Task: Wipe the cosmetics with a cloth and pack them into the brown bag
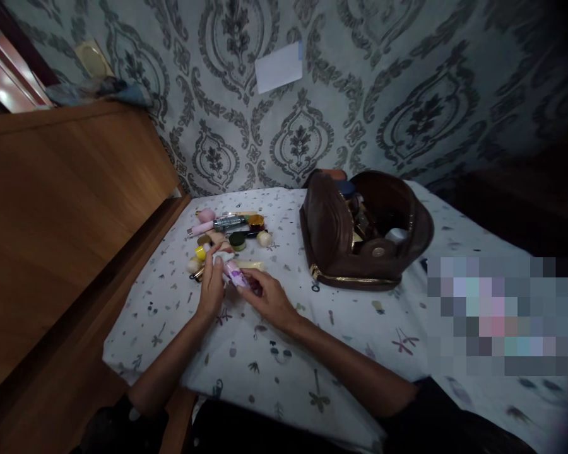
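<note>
Over the patterned cloth (341,309), a purple-and-white tube (235,274) is being held by curled fingers of the right hand (272,299); its white end is being met by straighter left hand (211,288) fingers, grip unclear.

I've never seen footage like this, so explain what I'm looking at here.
There's no machine: a person works bare-handed, seen in one picture from a camera worn on the head, looking forward and down. The right hand holds a small white-and-purple cylindrical container; the left hand is at its far end. Beneath is a white cloth printed with small motifs. Around and beyond the container lie small items, including a dark green round jar and a rounded pink item. To the right stands an open brown bag with gold-coloured zips and things inside.
</note>
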`<state>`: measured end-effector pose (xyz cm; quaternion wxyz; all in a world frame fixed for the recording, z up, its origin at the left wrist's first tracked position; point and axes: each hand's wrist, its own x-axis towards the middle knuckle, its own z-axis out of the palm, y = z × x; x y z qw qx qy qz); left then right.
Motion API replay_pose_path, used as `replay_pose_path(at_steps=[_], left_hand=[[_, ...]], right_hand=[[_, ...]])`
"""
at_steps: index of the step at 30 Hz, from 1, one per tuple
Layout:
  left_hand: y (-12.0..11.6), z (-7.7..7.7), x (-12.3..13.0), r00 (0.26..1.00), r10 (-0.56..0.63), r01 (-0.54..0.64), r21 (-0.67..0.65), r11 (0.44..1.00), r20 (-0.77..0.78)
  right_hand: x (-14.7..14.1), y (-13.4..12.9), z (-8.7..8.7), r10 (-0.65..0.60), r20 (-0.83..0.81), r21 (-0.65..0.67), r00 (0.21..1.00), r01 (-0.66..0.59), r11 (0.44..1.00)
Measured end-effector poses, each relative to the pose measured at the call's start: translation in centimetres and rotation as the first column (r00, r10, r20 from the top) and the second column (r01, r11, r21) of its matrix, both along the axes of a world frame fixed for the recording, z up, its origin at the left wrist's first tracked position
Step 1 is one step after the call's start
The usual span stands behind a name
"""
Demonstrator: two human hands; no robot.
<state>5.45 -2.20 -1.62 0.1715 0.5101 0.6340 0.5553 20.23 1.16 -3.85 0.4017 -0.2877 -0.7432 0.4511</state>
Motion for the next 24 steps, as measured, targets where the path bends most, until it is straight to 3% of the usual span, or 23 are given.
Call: replay_pose_path(at_steps=[2,4,9,11,15,24], left_hand=[[0.5,0.3,0.1,0.999,-0.016,0.015,0.028,1.000,0.034],[1.1,0.5,0.3,0.999,-0.036,0.033,0.072,0.997,0.031],[2.5,0.4,1.0,0.992,-0.122,0.124,0.081,0.989,-0.034],[2.9,0.2,1.3,0.986,-0.162,0.164,0.072,0.984,-0.045],[3.3,0.0,1.6,0.983,-0.129,0.142,0.101,0.985,-0.131],[3.5,0.2,1.1,0.958,-0.146,0.181,0.126,0.975,-0.246]], right_hand=[[-0.2,-0.2,0.2,0.046,-0.120,-0.188,0.992,-0.068,0.980],[-0.5,-0.4,0.2,0.038,-0.252,-0.363,0.967,-0.130,0.923],[-0.9,-0.9,-0.3,-0.120,-0.501,-0.648,0.857,-0.280,0.708],[-0.8,-1.0,-0.3,-0.165,-0.534,-0.693,0.829,-0.317,0.648],[-0.7,-0.9,-0.2,-0.226,-0.582,-0.719,0.781,-0.366,0.590],[-0.9,-0.4,-0.3,-0.259,-0.613,-0.724,0.746,-0.399,0.563]])
